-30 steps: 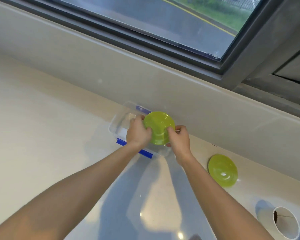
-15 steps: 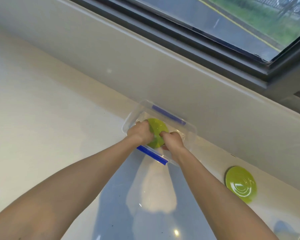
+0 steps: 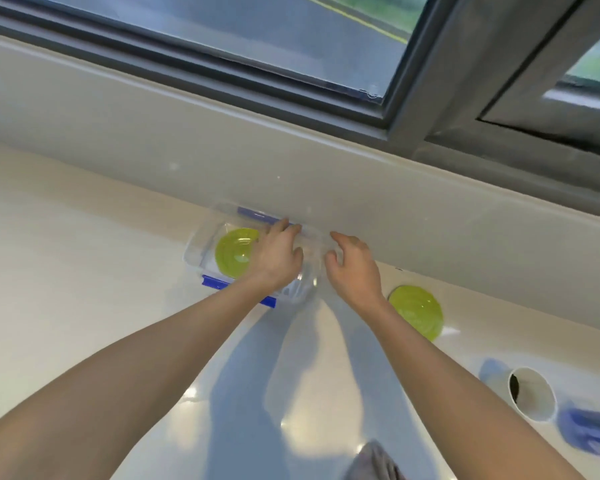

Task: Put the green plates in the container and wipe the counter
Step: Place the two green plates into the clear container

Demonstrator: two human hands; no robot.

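Two green plates are in view. One green plate (image 3: 234, 252) lies flat inside the clear container (image 3: 196, 247), in its left part. The second green plate (image 3: 417, 311) lies on the white counter (image 3: 66, 271), to the right of the container and well apart from it, close to the wall under the window (image 3: 222, 29).

There is one container, with two blue clips: a far clip (image 3: 253, 214) on the wall side and a near clip (image 3: 215, 282) on the side toward the person.

Two bare hands are over it. The left hand (image 3: 278, 254) hovers above the container's right part, fingers loosely extended toward the far clip, holding nothing. The right hand (image 3: 352, 261) is just right of the container, fingers spread and slightly curled, also holding nothing.

Farther right of the container sit one white cup (image 3: 530, 393) and one blurred blue object (image 3: 589, 433). A single grey cloth (image 3: 373, 462) shows at the bottom edge, nearer the person than the container.
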